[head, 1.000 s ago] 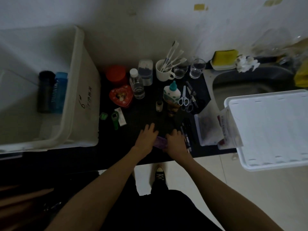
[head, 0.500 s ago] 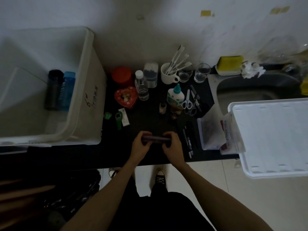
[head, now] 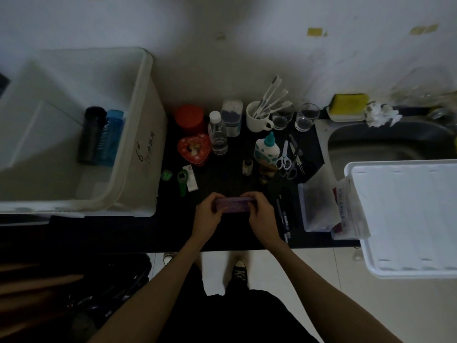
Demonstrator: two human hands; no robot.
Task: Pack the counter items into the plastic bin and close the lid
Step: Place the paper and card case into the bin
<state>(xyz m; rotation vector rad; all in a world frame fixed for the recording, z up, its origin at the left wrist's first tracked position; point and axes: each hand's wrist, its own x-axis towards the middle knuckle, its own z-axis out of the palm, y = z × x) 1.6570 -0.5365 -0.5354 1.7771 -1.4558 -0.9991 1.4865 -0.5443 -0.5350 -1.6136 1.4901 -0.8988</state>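
Both hands hold a flat purple case (head: pixel 232 204) by its ends just above the near edge of the dark counter (head: pixel 222 233). The left hand (head: pixel 209 212) curls its fingers round the left end, and the right hand (head: pixel 261 214) curls round the right end, thumbs toward the person.

The open plastic bin (head: pixel 138 134) stands at the left end of the counter, with a black bottle (head: pixel 90 136) and a blue bottle (head: pixel 111 137) lying side by side inside it. Its white lid (head: pixel 408 219) rests to the right, partly over the sink (head: pixel 385 144).

Behind the case stand a red round tin (head: pixel 190 118), a red heart-shaped tin (head: pixel 194 149), a clear water bottle (head: pixel 217 133), a white mug (head: pixel 257 120) of toothbrushes, two glasses (head: pixel 303 117), a glue bottle (head: pixel 267 149) and scissors (head: pixel 284 159). Several pens (head: pixel 283 214) lie just right of the right hand, beside a clear zip bag (head: pixel 319 206). A green opener (head: pixel 182 178) lies near the bin.
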